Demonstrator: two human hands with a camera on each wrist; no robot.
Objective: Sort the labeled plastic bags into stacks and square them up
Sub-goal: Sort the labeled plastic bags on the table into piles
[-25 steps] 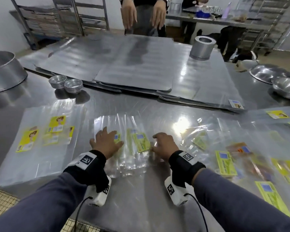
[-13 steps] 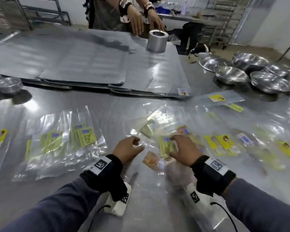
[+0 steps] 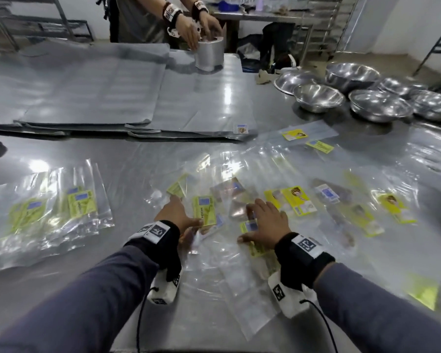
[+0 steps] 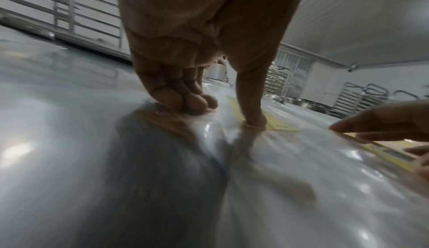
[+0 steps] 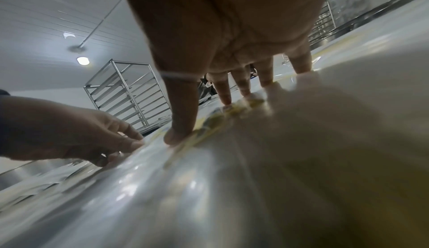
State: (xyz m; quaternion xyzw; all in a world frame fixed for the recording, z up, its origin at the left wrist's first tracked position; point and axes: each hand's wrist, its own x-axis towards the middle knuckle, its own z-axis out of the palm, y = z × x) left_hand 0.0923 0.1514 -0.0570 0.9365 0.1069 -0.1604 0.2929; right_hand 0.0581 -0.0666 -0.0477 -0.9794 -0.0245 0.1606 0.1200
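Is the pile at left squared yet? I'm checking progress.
Not squared. The left pile lies fanned, its labels and edges offset, while both hands work the loose bags.

Both arms in grey-blue long sleeves (image 3: 92, 296). Black wristband (image 3: 161, 240) on each wrist with a white square-code tag on top. White camera pod (image 3: 163, 289) slung under each wrist, same code markings, thin black cable (image 3: 138, 324) trailing off.

A steel table (image 3: 127, 154) is carrying a stack of labeled bags (image 3: 49, 215) at left, loose bags (image 3: 301, 200) scattered at right, foil sheets (image 3: 92, 90) and bowls (image 3: 318, 98) behind.
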